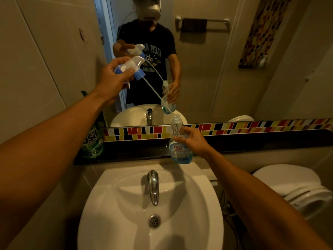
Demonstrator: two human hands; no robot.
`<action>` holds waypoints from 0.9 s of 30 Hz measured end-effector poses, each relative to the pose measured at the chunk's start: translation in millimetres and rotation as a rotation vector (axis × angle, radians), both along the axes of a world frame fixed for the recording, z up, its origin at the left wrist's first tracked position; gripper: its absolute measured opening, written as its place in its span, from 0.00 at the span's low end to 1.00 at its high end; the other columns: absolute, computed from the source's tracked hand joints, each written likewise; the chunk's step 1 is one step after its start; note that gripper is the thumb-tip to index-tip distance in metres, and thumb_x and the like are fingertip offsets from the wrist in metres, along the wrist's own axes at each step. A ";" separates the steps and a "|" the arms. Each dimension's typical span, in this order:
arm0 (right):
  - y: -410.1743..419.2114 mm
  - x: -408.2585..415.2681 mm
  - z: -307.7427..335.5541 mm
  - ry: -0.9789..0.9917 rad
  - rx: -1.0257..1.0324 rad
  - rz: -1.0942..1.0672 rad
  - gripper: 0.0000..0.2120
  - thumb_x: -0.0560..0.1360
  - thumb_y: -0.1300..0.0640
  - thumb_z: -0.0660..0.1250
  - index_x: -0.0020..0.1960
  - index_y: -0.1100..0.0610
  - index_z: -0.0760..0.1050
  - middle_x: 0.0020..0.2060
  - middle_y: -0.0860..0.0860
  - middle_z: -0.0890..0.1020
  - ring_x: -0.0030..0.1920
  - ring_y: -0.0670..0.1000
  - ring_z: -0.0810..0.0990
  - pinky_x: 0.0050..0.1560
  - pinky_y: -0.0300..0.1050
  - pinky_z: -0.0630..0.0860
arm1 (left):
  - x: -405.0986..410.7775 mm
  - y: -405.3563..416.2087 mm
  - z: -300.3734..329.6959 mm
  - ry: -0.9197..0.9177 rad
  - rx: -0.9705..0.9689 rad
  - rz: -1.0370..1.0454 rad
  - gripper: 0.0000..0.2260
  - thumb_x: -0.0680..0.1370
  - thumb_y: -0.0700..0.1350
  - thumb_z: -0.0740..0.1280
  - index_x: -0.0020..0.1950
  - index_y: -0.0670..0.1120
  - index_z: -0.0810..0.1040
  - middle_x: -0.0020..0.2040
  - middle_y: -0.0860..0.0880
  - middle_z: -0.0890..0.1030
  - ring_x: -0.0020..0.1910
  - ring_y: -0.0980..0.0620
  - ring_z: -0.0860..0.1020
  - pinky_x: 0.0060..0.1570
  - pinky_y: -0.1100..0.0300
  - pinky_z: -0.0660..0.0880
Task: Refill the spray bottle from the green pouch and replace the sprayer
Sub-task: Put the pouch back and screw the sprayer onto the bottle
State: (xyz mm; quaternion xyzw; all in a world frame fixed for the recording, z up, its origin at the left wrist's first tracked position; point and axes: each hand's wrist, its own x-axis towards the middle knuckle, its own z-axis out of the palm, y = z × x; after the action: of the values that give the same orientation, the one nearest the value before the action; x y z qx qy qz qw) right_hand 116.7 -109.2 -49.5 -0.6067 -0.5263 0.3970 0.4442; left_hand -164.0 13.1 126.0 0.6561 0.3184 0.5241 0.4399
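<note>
The sprayer [130, 68] is held raised in the left hand [115, 78], fingers closed around its head; its dip tube [156, 92] slants down toward the open neck of the spray bottle [179, 141]. The bottle, with a little blue liquid at its bottom, is gripped at its waist by the right hand [193, 139] above the sink [108, 204]. The green pouch [92, 139] stands on the dark ledge [252, 141] at left, partly hidden by the left forearm.

Open room is lying above the sink [100, 204]; the tap [153, 186] is rising at its back, the green pouch [92, 141] crowding its back-left.
</note>
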 end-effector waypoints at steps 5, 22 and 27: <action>5.1 -11.0 6.4 -0.008 -0.008 0.041 0.19 0.75 0.54 0.78 0.64 0.55 0.81 0.57 0.52 0.86 0.58 0.53 0.85 0.61 0.57 0.83 | 21.3 -14.2 -13.3 0.109 0.009 -0.098 0.16 0.78 0.43 0.71 0.64 0.56 0.79 0.59 0.50 0.80 0.52 0.50 0.81 0.45 0.62 0.80; 16.5 -42.7 26.9 0.017 -0.006 0.126 0.17 0.77 0.57 0.77 0.63 0.58 0.81 0.54 0.54 0.87 0.55 0.54 0.87 0.58 0.54 0.84 | 40.8 -31.3 -58.7 0.223 -0.024 -0.175 0.16 0.76 0.41 0.72 0.59 0.59 0.80 0.59 0.48 0.81 0.48 0.54 0.83 0.41 0.66 0.78; 19.5 -40.0 25.4 0.006 -0.027 0.123 0.18 0.75 0.55 0.78 0.63 0.57 0.81 0.54 0.53 0.88 0.55 0.55 0.87 0.61 0.60 0.83 | 38.2 -28.9 -62.2 0.220 -0.041 -0.190 0.16 0.77 0.40 0.72 0.60 0.58 0.79 0.59 0.48 0.81 0.48 0.56 0.82 0.40 0.67 0.77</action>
State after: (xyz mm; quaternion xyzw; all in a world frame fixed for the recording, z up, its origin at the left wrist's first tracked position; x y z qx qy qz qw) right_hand 76.7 -89.7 -24.1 -0.5781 -0.5558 0.4325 0.4122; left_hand -125.7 -15.7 63.8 0.7277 0.3117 0.3983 0.4634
